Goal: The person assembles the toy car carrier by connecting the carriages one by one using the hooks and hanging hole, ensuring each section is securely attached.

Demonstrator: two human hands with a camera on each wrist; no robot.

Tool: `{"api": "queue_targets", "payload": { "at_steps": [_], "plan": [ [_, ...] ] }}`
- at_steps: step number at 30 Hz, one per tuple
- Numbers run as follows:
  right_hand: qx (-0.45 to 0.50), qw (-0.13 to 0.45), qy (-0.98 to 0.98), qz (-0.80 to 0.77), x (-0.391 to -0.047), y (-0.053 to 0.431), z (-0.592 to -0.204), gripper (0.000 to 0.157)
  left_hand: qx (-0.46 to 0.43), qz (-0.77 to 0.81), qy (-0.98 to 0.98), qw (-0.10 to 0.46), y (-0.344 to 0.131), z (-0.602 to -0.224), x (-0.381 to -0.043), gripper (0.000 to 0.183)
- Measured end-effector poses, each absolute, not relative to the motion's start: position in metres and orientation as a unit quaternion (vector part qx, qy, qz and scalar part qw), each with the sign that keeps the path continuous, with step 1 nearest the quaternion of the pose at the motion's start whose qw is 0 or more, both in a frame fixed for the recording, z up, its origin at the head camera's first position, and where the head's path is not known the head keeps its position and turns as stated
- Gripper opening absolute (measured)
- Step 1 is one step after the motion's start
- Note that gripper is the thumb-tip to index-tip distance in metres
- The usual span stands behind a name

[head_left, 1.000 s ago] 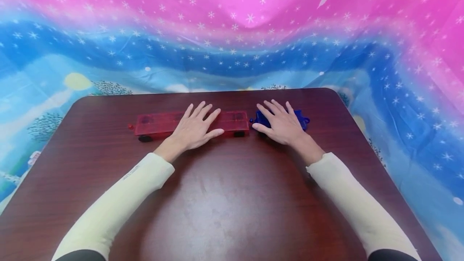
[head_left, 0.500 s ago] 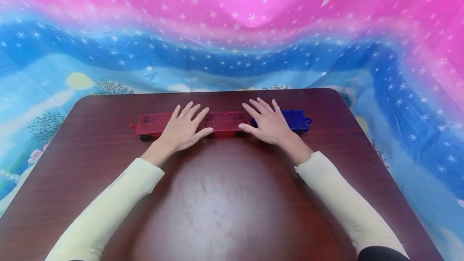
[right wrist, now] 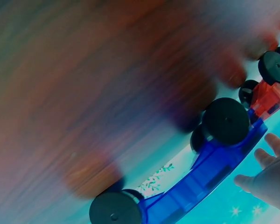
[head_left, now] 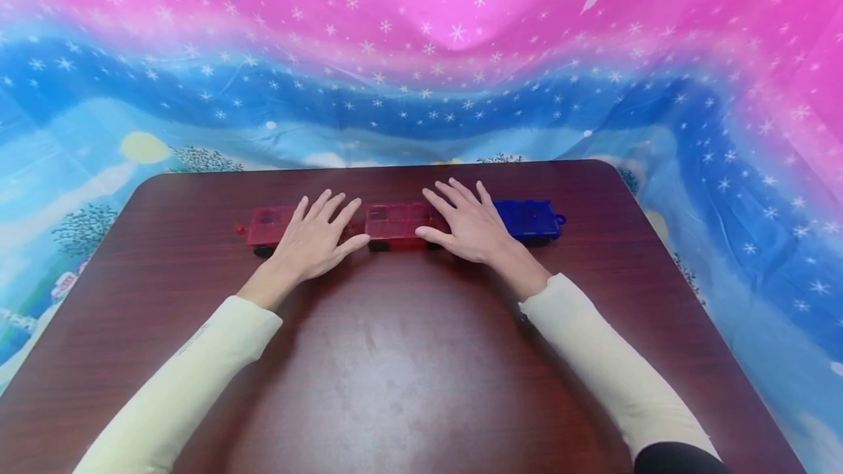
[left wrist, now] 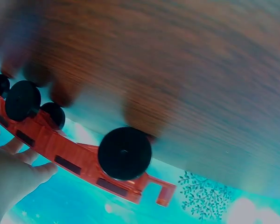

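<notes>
A row of toy train cars stands on the table: a red car (head_left: 271,225) on the left, another red car (head_left: 397,222) in the middle, and a blue car (head_left: 530,218) on the right. My left hand (head_left: 317,236), palm down with fingers spread, overlaps the left red car and hides its right end. Fingers likewise spread, my right hand (head_left: 469,219) covers where the middle red car and the blue one meet. Black wheels (left wrist: 124,153) and a red hook (left wrist: 165,192) show in the left wrist view. Neither hand grips anything.
The dark wooden table (head_left: 395,357) has rounded far corners. Behind and beside it hangs a pink and blue cloth (head_left: 421,57) with snowflake prints.
Both hands have slid leftward above the cars, uncovering more of the blue car and the left end of the middle red one. The cars stay in place.
</notes>
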State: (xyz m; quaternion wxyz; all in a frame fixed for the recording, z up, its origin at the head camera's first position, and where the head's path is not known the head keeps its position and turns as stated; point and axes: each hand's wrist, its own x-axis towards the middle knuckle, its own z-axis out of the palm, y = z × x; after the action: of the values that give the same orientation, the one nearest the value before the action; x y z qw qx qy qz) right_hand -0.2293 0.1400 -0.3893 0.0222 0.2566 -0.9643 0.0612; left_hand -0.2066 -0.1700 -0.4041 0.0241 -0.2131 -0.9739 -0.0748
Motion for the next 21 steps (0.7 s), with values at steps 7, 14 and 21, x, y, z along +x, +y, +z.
{"api": "queue_targets", "payload": {
  "at_steps": [7,14,21],
  "plan": [
    [0.256,0.016,-0.965,0.061,-0.228,0.129,-0.389,0.088,-0.203,-0.071,-0.976,0.022,-0.183,-0.404,-0.204,0.081],
    [0.258,0.007,-0.964,0.06,-0.226,0.118,-0.39,0.088,-0.195,-0.082,-0.977,0.025,-0.195,-0.404,-0.202,0.081],
    [0.27,0.005,-0.961,0.064,-0.229,0.109,-0.392,0.088,-0.184,-0.082,-0.979,0.027,-0.21,-0.408,-0.202,0.083]
  ]
}}
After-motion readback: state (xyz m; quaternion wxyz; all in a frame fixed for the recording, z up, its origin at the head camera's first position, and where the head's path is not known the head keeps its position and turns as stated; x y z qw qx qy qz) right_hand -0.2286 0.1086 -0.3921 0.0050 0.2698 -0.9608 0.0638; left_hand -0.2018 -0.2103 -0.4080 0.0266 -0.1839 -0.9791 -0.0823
